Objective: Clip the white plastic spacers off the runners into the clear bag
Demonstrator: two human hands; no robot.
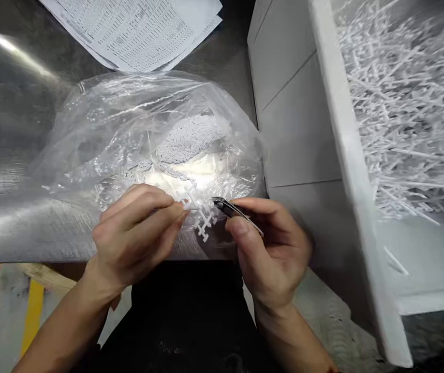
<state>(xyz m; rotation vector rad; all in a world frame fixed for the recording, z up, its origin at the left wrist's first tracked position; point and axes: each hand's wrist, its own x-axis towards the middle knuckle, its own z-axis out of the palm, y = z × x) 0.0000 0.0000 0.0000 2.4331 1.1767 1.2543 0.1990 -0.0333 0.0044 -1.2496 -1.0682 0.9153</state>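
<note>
My left hand [138, 230] pinches a small white branched plastic piece [205, 224] by its stem, with the branches pointing right. Between the thumb and fingers of my right hand [270, 243] is a dark metal nail clipper [232, 209]. Its tip points left, close to the white piece; whether the two touch I cannot tell. Just beyond both hands lies a clear plastic bag [101, 124], with a heap of small white pieces [193, 139] inside.
Printed sheets [140, 31] lie at the back of the metal table [8, 134]. On the right, a tall-walled light grey bin [303, 124] stands beside the bag. Many thin white plastic sprues [412, 114] are piled beyond its wall.
</note>
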